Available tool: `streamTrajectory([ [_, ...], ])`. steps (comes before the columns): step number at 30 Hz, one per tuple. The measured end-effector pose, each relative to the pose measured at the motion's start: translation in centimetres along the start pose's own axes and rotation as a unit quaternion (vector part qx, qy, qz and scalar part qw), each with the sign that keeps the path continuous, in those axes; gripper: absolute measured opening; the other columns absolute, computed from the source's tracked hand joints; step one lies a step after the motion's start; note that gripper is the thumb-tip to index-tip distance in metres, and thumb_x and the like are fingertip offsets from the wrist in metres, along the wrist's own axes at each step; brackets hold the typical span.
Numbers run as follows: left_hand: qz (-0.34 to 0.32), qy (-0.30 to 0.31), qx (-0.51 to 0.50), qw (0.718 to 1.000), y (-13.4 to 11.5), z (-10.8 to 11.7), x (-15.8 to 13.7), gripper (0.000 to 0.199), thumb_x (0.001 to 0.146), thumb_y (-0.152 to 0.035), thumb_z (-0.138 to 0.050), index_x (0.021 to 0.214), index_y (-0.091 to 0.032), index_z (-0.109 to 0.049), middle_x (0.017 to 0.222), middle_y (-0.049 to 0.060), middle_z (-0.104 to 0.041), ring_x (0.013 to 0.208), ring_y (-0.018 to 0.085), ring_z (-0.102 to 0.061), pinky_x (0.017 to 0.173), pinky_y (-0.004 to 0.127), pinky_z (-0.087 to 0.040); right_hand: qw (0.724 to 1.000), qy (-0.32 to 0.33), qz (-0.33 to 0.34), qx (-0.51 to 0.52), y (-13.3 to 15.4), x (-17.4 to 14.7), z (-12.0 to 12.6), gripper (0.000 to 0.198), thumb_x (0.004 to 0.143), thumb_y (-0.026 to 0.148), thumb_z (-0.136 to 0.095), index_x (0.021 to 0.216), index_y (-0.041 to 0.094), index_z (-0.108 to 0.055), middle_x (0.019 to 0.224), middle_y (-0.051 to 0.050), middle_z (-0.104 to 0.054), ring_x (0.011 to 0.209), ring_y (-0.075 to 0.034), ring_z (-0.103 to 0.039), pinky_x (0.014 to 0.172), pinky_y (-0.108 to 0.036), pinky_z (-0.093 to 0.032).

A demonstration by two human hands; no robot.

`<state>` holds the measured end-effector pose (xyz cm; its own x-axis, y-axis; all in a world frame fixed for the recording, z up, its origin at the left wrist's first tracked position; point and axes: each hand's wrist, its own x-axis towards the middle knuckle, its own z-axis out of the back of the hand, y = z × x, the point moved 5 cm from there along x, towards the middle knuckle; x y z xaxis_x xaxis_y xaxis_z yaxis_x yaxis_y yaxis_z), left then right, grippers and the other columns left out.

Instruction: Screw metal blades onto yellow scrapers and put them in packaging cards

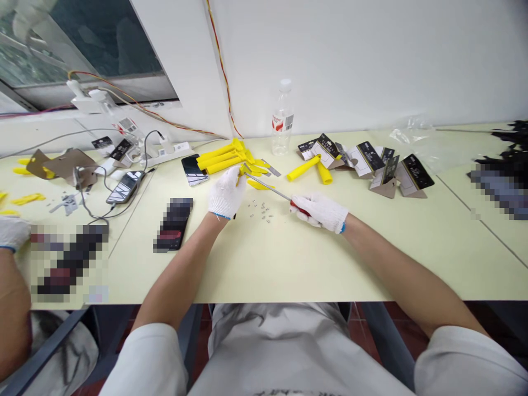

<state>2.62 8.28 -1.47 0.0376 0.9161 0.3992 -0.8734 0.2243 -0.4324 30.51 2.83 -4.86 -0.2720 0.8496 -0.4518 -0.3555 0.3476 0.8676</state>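
My right hand (pixel 319 212), in a white knitted glove, is closed round the red handle of a screwdriver (pixel 272 190). Its long metal shaft points left, and the tip meets the fingers of my gloved left hand (pixel 226 192). Those fingers pinch a small yellow piece (pixel 242 169), mostly hidden by the glove. Just behind lie several yellow handles (pixel 220 157) in a pile, with flat yellow parts (pixel 260 186) and thin grey metal strips (pixel 270 168) beside them. Tiny metal pieces (pixel 264 212) are scattered on the table between my hands.
Two yellow handles (pixel 304 168) lie near folded black-and-brown cards (pixel 371 159). A plastic bottle (pixel 282 121) stands by the wall. Phones (pixel 175 220) and a power strip (pixel 167 153) with cables are to the left. A co-worker's gloved hand (pixel 12 232) shows at the far left.
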Motion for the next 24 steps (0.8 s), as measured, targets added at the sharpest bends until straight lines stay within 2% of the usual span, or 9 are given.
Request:
streamTrajectory([
  [3, -0.001, 0.001, -0.004, 1.000, -0.1, 0.0, 0.0, 0.024, 0.113, -0.018, -0.062, 0.133, -0.020, -0.076, 0.137, 0.012, -0.081, 0.127, 0.032, -0.078, 0.106, 0.040, -0.060, 1.000, 0.003, 0.002, -0.008, 0.0, 0.0, 0.0, 0.048, 0.115, 0.061, -0.058, 0.093, 0.020, -0.070, 0.066, 0.002, -0.054, 0.045, -0.008, -0.032, 0.040, -0.022, -0.023],
  [6, 0.000, -0.010, -0.016, 1.000, 0.1, 0.2, 0.0, 0.022, 0.113, -0.020, -0.061, 0.130, -0.022, -0.075, 0.134, 0.011, -0.081, 0.125, 0.030, -0.077, 0.106, 0.040, -0.059, 0.999, 0.000, 0.031, -0.034, -0.2, 0.3, 0.2, 0.049, 0.114, 0.064, -0.057, 0.095, 0.021, -0.069, 0.067, 0.003, -0.054, 0.046, -0.009, -0.034, 0.043, -0.024, -0.025],
  [9, 0.012, -0.038, -0.029, 0.999, 0.6, 0.7, 0.1, 0.020, 0.113, -0.025, -0.060, 0.127, -0.022, -0.074, 0.131, 0.011, -0.080, 0.121, 0.030, -0.076, 0.108, 0.043, -0.058, 0.986, -0.045, 0.094, -0.129, 0.0, 0.8, 1.0, 0.052, 0.115, 0.066, -0.053, 0.091, 0.021, -0.069, 0.069, 0.000, -0.059, 0.053, -0.014, -0.045, 0.051, -0.027, -0.034],
  [11, 0.024, -0.056, -0.045, 0.997, 0.9, 1.1, 0.2, 0.021, 0.114, -0.027, -0.059, 0.128, -0.021, -0.073, 0.130, 0.012, -0.079, 0.120, 0.030, -0.075, 0.110, 0.046, -0.056, 0.955, -0.118, 0.142, -0.233, 0.5, 0.9, 1.8, 0.048, 0.117, 0.057, -0.052, 0.090, 0.021, -0.070, 0.075, -0.005, -0.067, 0.065, -0.019, -0.058, 0.062, -0.030, -0.042],
  [13, 0.040, -0.066, -0.065, 0.995, 1.2, 1.3, 0.4, 0.022, 0.114, -0.027, -0.058, 0.130, -0.020, -0.071, 0.129, 0.012, -0.078, 0.120, 0.029, -0.075, 0.112, 0.048, -0.055, 0.908, -0.196, 0.165, -0.331, 1.0, 0.9, 2.5, 0.040, 0.119, 0.045, -0.051, 0.098, 0.020, -0.074, 0.088, -0.011, -0.076, 0.080, -0.026, -0.069, 0.072, -0.034, -0.046],
  [16, 0.064, -0.078, -0.100, 0.990, 1.4, 1.5, 0.5, 0.023, 0.112, -0.029, -0.059, 0.132, -0.019, -0.068, 0.129, 0.011, -0.078, 0.117, 0.026, -0.077, 0.108, 0.045, -0.058, 0.853, -0.256, 0.137, -0.433, 1.1, 0.9, 3.0, 0.034, 0.120, 0.035, -0.050, 0.115, 0.017, -0.078, 0.108, -0.017, -0.081, 0.094, -0.031, -0.074, 0.079, -0.037, -0.047],
  [19, 0.089, -0.082, -0.146, 0.982, 1.7, 1.4, 0.7, 0.025, 0.114, -0.034, -0.056, 0.133, -0.020, -0.063, 0.131, 0.012, -0.078, 0.116, 0.024, -0.079, 0.098, 0.040, -0.063, 0.825, -0.264, 0.115, -0.486, 0.8, 1.3, 3.0, 0.035, 0.121, 0.033, -0.050, 0.120, 0.013, -0.079, 0.120, -0.020, -0.080, 0.101, -0.033, -0.075, 0.080, -0.038, -0.048],
  [24, 0.125, -0.059, -0.207, 0.969, 2.5, 1.1, 1.5, 0.032, 0.119, -0.032, -0.040, 0.143, -0.019, -0.055, 0.129, 0.013, -0.078, 0.115, 0.022, -0.080, 0.089, 0.037, -0.066, 0.805, -0.269, 0.109, -0.517, 0.4, 1.5, 3.1, 0.035, 0.120, 0.039, -0.056, 0.116, 0.014, -0.080, 0.119, -0.021, -0.077, 0.104, -0.034, -0.071, 0.082, -0.039, -0.049],
])
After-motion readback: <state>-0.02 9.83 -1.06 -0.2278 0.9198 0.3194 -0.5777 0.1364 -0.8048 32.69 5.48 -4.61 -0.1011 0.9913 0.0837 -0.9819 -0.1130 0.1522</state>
